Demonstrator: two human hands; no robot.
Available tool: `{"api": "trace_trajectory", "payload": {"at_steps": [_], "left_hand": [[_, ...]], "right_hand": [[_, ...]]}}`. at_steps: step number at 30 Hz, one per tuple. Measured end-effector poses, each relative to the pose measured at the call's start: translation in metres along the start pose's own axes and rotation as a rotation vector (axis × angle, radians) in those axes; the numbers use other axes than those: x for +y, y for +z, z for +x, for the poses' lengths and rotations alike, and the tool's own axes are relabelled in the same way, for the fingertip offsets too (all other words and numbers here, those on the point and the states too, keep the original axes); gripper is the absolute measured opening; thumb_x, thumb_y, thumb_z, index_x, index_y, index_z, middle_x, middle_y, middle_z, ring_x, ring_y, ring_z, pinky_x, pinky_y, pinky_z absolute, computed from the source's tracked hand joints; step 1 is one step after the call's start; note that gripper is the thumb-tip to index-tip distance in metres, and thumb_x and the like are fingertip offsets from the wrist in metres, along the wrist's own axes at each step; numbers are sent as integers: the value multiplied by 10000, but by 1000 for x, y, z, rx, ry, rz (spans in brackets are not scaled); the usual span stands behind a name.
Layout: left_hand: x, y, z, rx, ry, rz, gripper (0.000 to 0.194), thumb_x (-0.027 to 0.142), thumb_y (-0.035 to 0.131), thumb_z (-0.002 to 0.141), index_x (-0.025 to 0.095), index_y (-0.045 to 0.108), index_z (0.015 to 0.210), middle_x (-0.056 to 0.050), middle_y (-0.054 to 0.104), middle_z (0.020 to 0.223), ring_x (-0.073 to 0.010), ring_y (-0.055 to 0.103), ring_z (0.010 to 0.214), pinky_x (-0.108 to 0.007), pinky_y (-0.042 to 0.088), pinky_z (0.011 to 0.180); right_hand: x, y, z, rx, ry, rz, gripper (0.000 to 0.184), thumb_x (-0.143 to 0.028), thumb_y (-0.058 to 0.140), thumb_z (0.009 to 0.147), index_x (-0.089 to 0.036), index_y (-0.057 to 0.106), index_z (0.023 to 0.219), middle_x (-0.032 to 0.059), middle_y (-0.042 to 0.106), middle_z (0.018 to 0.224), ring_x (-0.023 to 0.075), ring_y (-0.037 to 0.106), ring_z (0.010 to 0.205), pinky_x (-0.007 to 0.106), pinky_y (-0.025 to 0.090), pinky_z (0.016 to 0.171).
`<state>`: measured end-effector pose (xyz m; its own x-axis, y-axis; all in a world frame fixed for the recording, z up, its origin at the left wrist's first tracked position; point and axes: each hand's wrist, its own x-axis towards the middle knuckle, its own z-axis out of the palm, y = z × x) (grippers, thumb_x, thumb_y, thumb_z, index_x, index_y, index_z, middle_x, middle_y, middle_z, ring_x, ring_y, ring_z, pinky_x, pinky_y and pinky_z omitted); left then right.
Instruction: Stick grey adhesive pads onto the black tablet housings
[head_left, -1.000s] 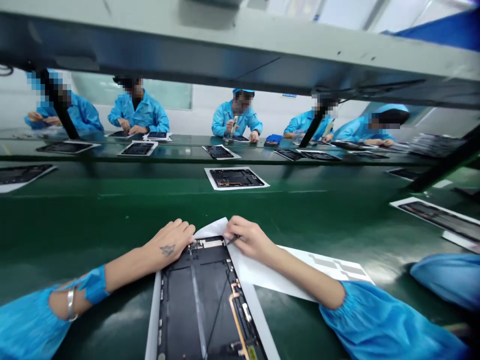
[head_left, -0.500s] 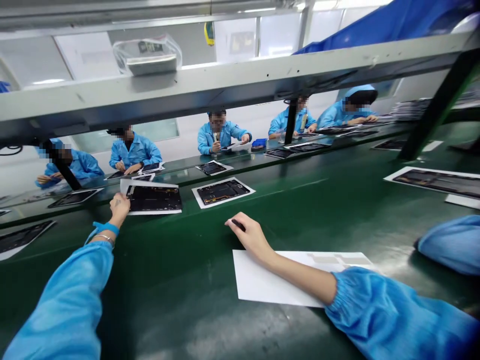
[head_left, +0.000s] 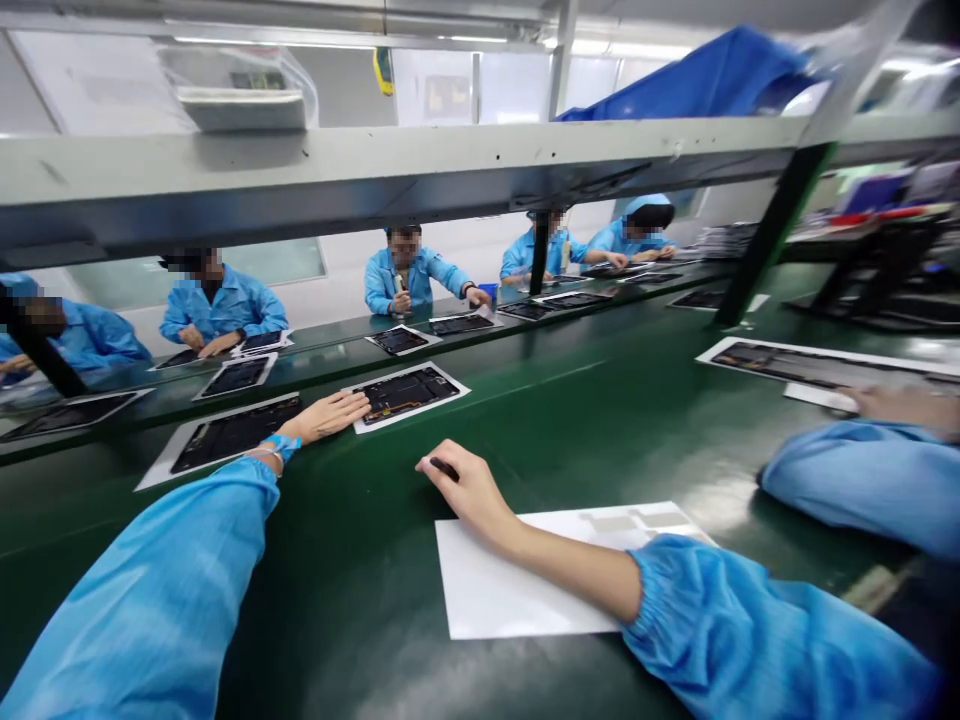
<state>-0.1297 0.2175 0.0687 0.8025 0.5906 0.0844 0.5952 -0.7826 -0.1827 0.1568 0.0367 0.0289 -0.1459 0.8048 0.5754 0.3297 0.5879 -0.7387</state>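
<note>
My left hand (head_left: 330,416) lies flat with fingers stretched out, its tips at the left edge of a black electronic panel (head_left: 409,393) on a white sheet. Under my left wrist and just left of it is another black panel (head_left: 229,437), also on white paper. My right hand (head_left: 469,480) is closed around a small dark pen-like tool (head_left: 444,468); most of it is hidden in the fingers. Below my right forearm rests a white sheet (head_left: 480,590) with grey rectangular patches near its far edge.
The green bench (head_left: 337,560) runs across the view under a white overhead shelf (head_left: 420,150) on dark posts. Several co-workers in blue sit along the far side with more panels. At right, a neighbour's blue sleeve (head_left: 847,480) is beside a long panel (head_left: 817,362).
My left hand has let go of the left panel's sheet, which now lies flat, and has moved right to the other panel. My right hand still holds the tool. The view has turned slightly.
</note>
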Motion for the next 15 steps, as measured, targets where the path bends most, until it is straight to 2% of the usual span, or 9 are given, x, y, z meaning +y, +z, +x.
{"api": "trace_trajectory", "payload": {"at_steps": [4,7,10,12,15], "left_hand": [[-6,6,29,40,71,6,342,54,377,892,150,649,1075,-161,698,1034,-232,621,1082,-413,410,1076],[-8,4,30,63,95,28,308,58,379,886,166,649,987,-135,681,911,-220,627,936,-412,436,1029],[-2,-5,15,85,112,69,300,58,390,852,179,647,950,-118,674,907,-215,620,913,-405,437,1018],[9,-19,-1,113,103,106,320,69,359,855,170,649,945,-136,672,929,-234,618,910,-424,459,971],[42,-51,-32,202,61,175,359,166,303,939,171,660,971,-145,673,964,-240,620,829,-392,506,814]], "right_hand": [[-1,0,1,5,34,9,184,-189,560,915,-181,704,800,38,669,833,177,648,824,282,484,756],[-2,1,3,-3,75,-3,162,-227,576,915,-173,708,837,39,664,843,171,630,795,278,480,733],[-1,2,3,-11,133,30,185,-245,591,905,-173,703,1033,35,673,907,157,608,756,276,486,727],[0,3,3,-12,150,55,234,-259,567,927,-183,690,1110,43,684,968,165,618,809,289,486,775],[-3,1,7,6,127,-5,259,-344,515,980,-198,727,1011,50,681,909,200,614,877,322,465,821]]}}
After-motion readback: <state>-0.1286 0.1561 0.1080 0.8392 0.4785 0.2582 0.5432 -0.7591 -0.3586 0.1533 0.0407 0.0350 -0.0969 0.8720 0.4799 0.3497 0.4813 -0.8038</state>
